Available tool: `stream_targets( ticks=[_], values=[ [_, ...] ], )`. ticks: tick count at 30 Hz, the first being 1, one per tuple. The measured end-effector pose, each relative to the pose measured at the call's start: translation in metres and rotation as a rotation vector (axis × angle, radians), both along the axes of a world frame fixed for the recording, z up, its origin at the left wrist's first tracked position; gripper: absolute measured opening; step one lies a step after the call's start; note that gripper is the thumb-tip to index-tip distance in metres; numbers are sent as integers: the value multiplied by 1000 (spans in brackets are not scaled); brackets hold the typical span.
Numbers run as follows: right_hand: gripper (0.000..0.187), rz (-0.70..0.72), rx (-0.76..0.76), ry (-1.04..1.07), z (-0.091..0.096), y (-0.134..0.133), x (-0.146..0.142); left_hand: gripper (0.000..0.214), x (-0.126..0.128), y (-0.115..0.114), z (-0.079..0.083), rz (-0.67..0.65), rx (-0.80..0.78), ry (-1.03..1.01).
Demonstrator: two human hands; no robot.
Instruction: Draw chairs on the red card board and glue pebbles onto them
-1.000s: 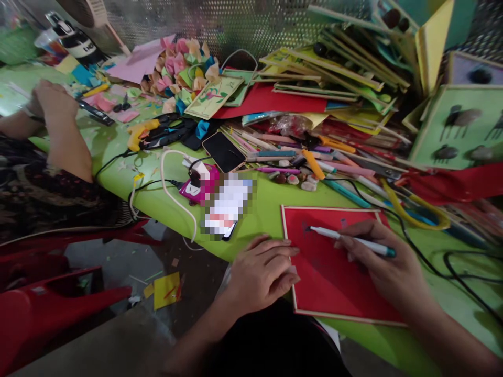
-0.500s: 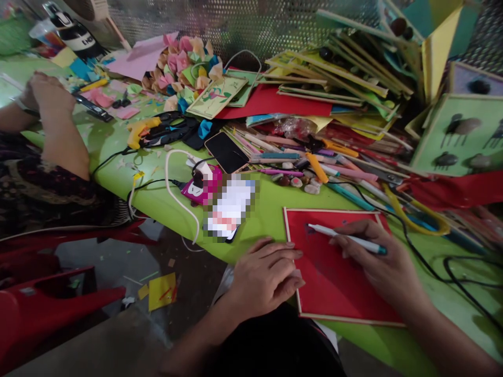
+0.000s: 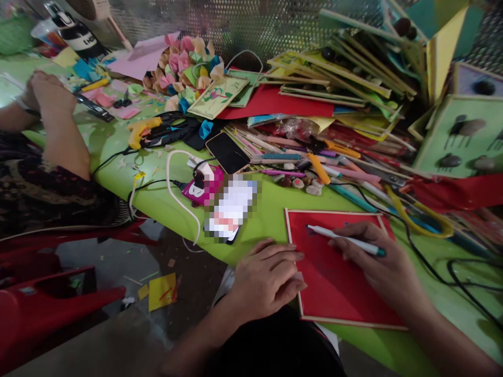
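Atop green table (image 3: pixel 267 209), right hand (image 3: pixel 381 267) gripping pen (image 3: pixel 346 240), tip toward ten o'clock of red card (image 3: pixel 338 293); left hand (image 3: pixel 263 275) open, flat at its nine o'clock edge.

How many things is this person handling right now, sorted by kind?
Red card, left hand resting on its edge: 1
Marker, held in the right hand: 1
Total: 2

Bare desk (image 3: pixel 271 209) strip along near edge passable; pens (image 3: pixel 314 162), pebbles (image 3: pixel 301 182), cables (image 3: pixel 432 262) crowd far side.
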State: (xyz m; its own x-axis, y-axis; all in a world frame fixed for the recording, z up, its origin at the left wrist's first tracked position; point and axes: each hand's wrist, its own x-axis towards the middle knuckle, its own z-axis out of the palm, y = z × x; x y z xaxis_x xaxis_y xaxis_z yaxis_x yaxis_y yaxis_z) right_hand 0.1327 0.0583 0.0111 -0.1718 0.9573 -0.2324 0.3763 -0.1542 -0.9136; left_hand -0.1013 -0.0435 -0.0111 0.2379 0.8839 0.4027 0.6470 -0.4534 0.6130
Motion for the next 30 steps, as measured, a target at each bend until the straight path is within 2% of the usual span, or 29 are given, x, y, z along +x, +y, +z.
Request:
stream_targets(
  ticks=[9, 15, 30],
  values=[
    [48, -17, 9, -14, 2, 1, -2, 20, 0, 1, 0, -1, 17, -9],
    [44, 14, 9, -5, 1, 0, -1, 18, 1, 1, 0, 2, 13, -14],
    [36, -23, 21, 22, -1, -1, 4, 15, 0, 0, -1, -2, 10, -11]
  ],
)
